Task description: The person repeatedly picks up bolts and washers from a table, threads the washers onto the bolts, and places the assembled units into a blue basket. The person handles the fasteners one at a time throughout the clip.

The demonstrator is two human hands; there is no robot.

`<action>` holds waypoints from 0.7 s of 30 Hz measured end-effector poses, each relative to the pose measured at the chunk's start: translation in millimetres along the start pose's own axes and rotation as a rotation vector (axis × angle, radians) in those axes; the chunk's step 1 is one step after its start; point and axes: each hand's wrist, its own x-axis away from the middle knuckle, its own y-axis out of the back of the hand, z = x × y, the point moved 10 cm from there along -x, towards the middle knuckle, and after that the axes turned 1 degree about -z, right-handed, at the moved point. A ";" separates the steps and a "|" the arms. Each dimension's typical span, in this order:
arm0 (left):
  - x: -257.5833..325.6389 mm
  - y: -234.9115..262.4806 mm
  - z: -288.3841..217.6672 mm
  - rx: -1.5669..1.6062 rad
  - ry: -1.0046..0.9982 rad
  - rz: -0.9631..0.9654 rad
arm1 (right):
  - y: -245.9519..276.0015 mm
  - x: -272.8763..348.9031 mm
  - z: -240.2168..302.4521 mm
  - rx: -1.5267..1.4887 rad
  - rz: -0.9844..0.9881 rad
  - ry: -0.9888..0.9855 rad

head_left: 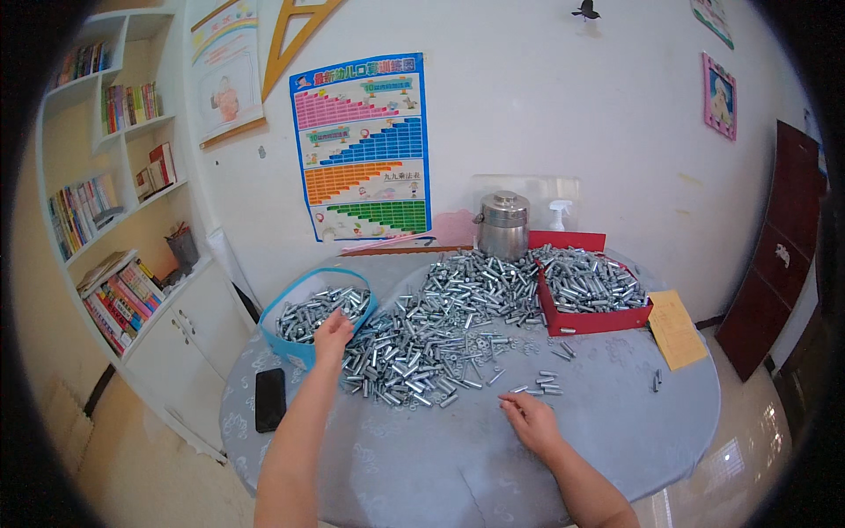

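Observation:
A big heap of small silver metal cylinders (466,295), like bolts or sleeves, covers the middle of the table. At the inner edge of a light-blue box (297,350) holding more such pieces is my left hand (332,336), its fingers drawn together; anything between them is too small to make out. My right hand (532,422) is low over the cloth, fingers curled and thumb close to them. Whatever it may pinch is hidden. Just beyond it lie several loose cylinders (547,384). A red box (598,322) full of cylinders stands right of the heap.
A grey cloth covers the oval table (422,466). A black phone (270,400) lies at its left, a yellow paper (678,330) at its right edge. Behind the heap stand a steel pot (503,231) and a white spray bottle (560,215). Bookshelves (123,198) line the left wall.

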 end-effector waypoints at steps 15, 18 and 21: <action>193.1 -172.3 0.4 -0.917 -0.668 0.718 | 28.0 -7.7 -38.5 -0.141 -0.220 -0.081; 192.5 -185.4 7.2 -0.990 -0.691 0.704 | 30.8 -7.6 -34.8 -0.093 -0.225 -0.056; 194.0 -195.6 -4.7 -0.969 -0.780 0.621 | 31.4 -7.5 -23.3 -0.047 -0.221 -0.002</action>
